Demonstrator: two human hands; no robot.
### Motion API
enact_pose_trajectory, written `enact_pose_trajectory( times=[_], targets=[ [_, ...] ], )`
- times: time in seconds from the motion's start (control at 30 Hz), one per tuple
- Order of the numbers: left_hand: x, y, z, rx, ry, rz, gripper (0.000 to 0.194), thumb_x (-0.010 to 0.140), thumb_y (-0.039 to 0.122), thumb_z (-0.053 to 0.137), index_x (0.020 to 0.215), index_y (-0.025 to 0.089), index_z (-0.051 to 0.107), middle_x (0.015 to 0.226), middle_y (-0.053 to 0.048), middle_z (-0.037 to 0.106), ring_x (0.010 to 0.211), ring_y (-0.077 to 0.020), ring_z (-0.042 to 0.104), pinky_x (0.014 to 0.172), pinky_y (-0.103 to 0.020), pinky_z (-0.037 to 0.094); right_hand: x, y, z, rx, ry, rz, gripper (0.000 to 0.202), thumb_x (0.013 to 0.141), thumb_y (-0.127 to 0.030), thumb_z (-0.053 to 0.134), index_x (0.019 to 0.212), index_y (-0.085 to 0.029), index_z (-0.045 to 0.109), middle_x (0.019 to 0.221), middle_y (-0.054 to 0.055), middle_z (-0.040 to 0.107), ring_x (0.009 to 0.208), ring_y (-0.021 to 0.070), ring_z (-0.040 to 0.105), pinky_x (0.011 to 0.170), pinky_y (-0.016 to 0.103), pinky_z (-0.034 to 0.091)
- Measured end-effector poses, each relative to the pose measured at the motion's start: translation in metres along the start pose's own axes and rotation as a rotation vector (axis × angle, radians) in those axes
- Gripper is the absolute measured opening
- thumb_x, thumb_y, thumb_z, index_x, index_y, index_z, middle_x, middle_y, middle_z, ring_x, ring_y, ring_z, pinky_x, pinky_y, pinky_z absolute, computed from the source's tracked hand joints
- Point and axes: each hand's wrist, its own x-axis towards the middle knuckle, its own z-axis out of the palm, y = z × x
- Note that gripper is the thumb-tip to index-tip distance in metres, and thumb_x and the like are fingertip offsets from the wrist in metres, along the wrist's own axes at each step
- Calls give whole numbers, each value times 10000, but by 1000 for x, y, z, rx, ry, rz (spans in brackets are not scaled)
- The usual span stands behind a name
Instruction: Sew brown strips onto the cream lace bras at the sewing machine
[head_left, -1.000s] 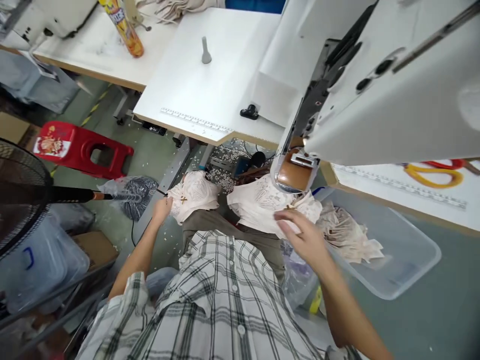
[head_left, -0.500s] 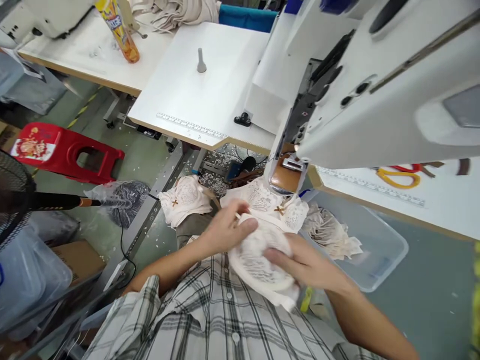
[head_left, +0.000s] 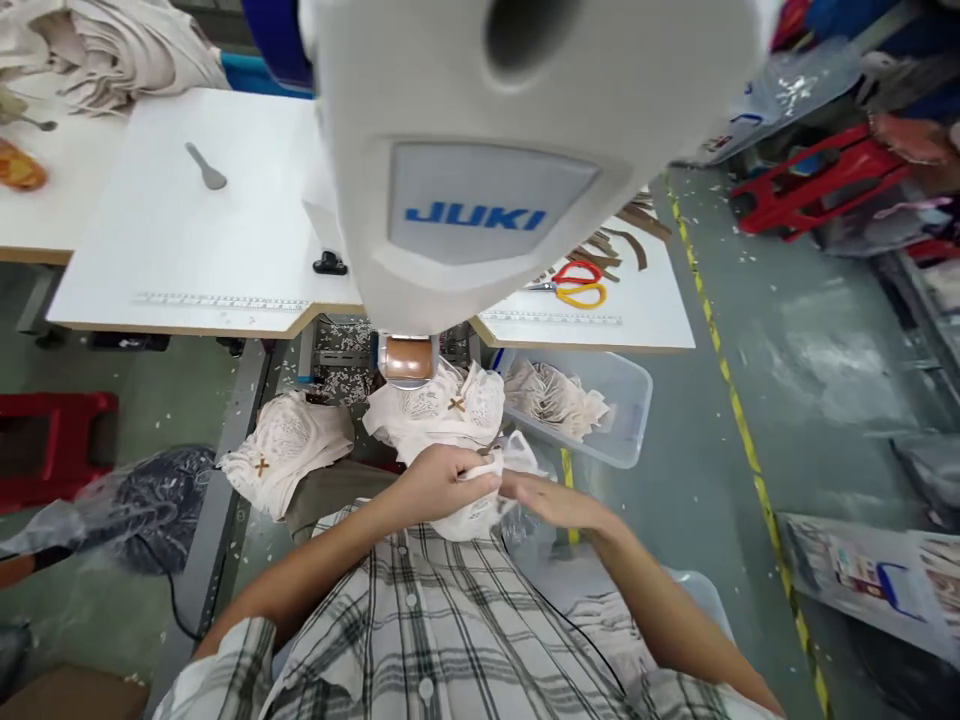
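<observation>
In front of my belly I hold a white lace bra [head_left: 466, 518], bunched up between both hands. My left hand [head_left: 442, 485] is closed, its thumb and fingers pinching the upper edge. My right hand [head_left: 551, 500] reaches in from the right with its fingers against the fabric, their tips partly hidden by it. Just beyond lies a cream lace bra [head_left: 427, 405] with a brown bow, below the sewing machine [head_left: 457, 290]; whether it joins the held piece I cannot tell. Another lace bra [head_left: 289, 450] with a brown bow rests on my left thigh.
A clear plastic bin [head_left: 634, 415] with beige pieces [head_left: 551, 395] stands right of my lap. On the white table [head_left: 247, 240] are a grey spoon-shaped tool [head_left: 206, 168] and a black clip [head_left: 330, 263]. Scissors [head_left: 577, 285] lie right of the machine, near brown strips [head_left: 626, 245].
My view has swung to the right, bringing the machine head to the middle. The held bra has been turned and gathered; my right hand has shifted from its face to its right edge.
</observation>
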Motion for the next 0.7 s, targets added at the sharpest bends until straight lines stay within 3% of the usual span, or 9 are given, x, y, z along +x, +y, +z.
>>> enact_pose_trajectory(
  times=[0.07,0.17,0.23,0.3,0.43,0.5,0.6,0.7],
  targets=[
    [-3,-4,1,24,-2,-28,392,904,395,550,601,173,437,602,40,398,603,-101,387,555,-232,273,20,22,18,231,-23,31,703,845,-823,380,1038,-215,675,932,102,708,933,244,678,945,443,542],
    [-9,-2,-2,54,-21,-41,396,928,420,531,627,171,467,621,38,409,611,-102,389,563,-231,278,39,32,37,521,6,67,906,751,-935,293,1122,-183,634,1005,126,701,983,242,677,861,411,565],
    [-12,0,-3,95,-51,-48,426,941,446,515,619,172,462,599,44,373,582,-96,356,551,-236,262,44,28,39,678,58,89,874,736,-924,378,1093,-168,632,971,122,702,938,237,688,765,376,580],
    [-15,-1,-5,191,-77,-60,432,950,453,504,619,177,467,577,48,360,553,-97,341,539,-251,242,45,20,34,764,151,107,688,780,-809,533,1044,-182,637,961,97,701,925,220,688,758,348,578],
    [-21,-10,-15,526,-103,-34,335,979,354,449,704,196,559,658,5,549,629,-148,482,603,-290,320,35,10,2,859,429,124,349,919,-577,544,958,-236,611,809,1,652,788,138,661,730,272,557],
    [-27,-16,-27,638,-118,-27,333,980,295,425,704,203,588,707,-25,614,680,-175,531,656,-314,359,24,12,-21,879,549,126,307,910,-548,565,900,-243,594,618,-59,508,606,106,579,626,232,527],
    [-40,-27,-49,740,-112,-72,321,965,275,444,720,211,642,718,-35,652,711,-194,569,695,-331,394,5,23,-58,888,692,117,302,852,-530,640,797,-246,551,531,-110,292,442,69,386,556,216,495],
    [-54,-40,-74,854,-63,-114,299,953,310,466,773,226,690,859,-59,706,855,-236,608,812,-379,441,-13,37,-86,867,877,113,373,800,-527,697,722,-234,481,543,-124,279,394,35,213,464,192,439]
  ],
)
